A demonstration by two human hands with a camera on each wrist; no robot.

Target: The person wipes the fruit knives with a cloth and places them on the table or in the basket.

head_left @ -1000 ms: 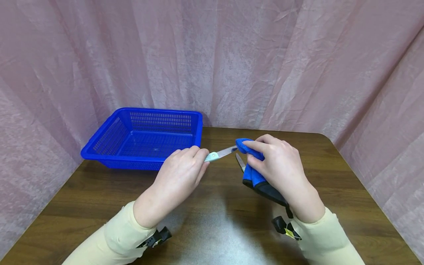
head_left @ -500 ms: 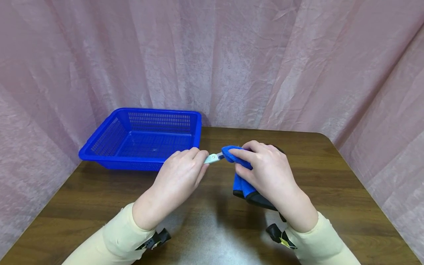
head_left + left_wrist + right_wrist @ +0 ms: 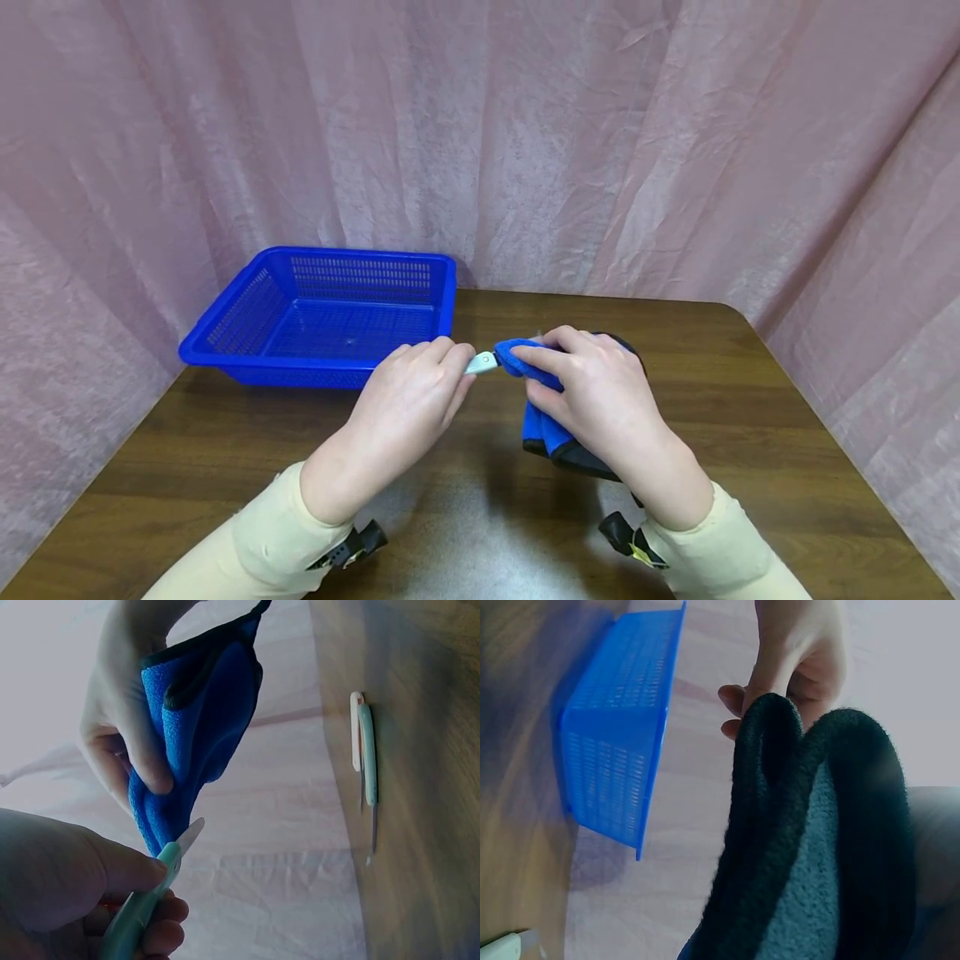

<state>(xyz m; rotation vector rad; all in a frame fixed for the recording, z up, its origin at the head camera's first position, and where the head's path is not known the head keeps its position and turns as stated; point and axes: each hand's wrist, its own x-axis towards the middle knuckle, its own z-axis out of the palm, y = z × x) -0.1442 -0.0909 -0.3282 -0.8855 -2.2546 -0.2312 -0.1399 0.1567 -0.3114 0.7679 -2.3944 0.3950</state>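
Note:
My left hand (image 3: pixel 405 387) grips the mint-green handle of a small knife (image 3: pixel 135 919), its blade pointing right in the head view. A folded blue cloth (image 3: pixel 206 712) with black edging is pinched between the thumb and fingers of my right hand (image 3: pixel 600 392). In the head view the cloth is wrapped over the blade close to the handle, hiding most of it. The left wrist view shows the blade tip at the cloth's lower edge. Both hands are held above the wooden table.
Two more knives lie side by side on the table, one with a green handle (image 3: pixel 367 757) and one with a pale handle (image 3: pixel 355 731). A blue perforated plastic basket (image 3: pixel 202 357) stands at the back left. Behind the table hangs a pink curtain (image 3: pixel 525 150).
My right hand has slid left with the cloth, along the blade toward the handle, covering steel that showed a second ago. My left hand has barely moved.

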